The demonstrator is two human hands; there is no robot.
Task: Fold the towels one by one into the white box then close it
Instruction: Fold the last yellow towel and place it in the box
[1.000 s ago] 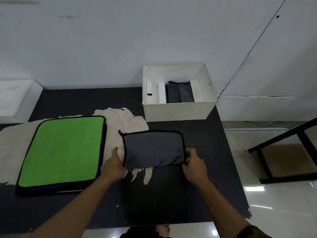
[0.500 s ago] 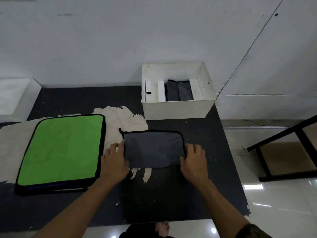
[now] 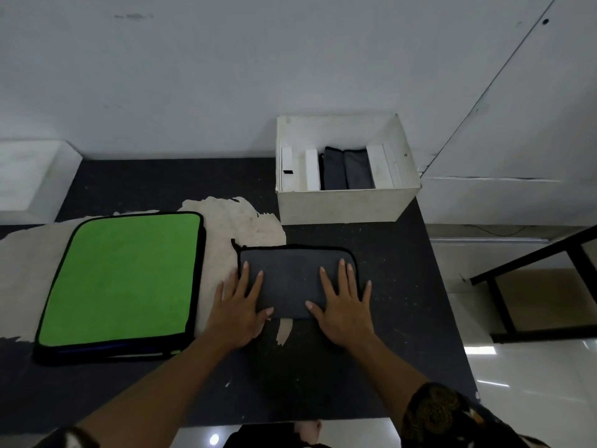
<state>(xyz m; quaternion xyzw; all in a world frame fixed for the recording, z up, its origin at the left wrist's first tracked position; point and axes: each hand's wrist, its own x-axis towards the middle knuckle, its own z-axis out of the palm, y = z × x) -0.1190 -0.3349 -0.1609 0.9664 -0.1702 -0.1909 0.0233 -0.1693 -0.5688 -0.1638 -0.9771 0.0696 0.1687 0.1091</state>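
A folded grey towel (image 3: 292, 276) with black trim lies flat on the dark table, in front of the white box (image 3: 339, 205). My left hand (image 3: 240, 305) presses flat on the towel's left end, fingers straight and spread. My right hand (image 3: 345, 302) presses flat on its right end the same way. The box is open at the top and holds two folded dark grey towels (image 3: 345, 169) standing on edge between white dividers. A stack of towels with a green one (image 3: 126, 279) on top lies to the left.
The dark table (image 3: 403, 286) has a worn pale patch under and beside the green stack. A white wall stands right behind the box. The table's right edge drops to a glossy floor, where a black metal frame (image 3: 533, 263) stands.
Both hands have moved from the grey towel's lower corners up onto its top surface, and their fingers have straightened out flat. The towel itself has stayed in place.
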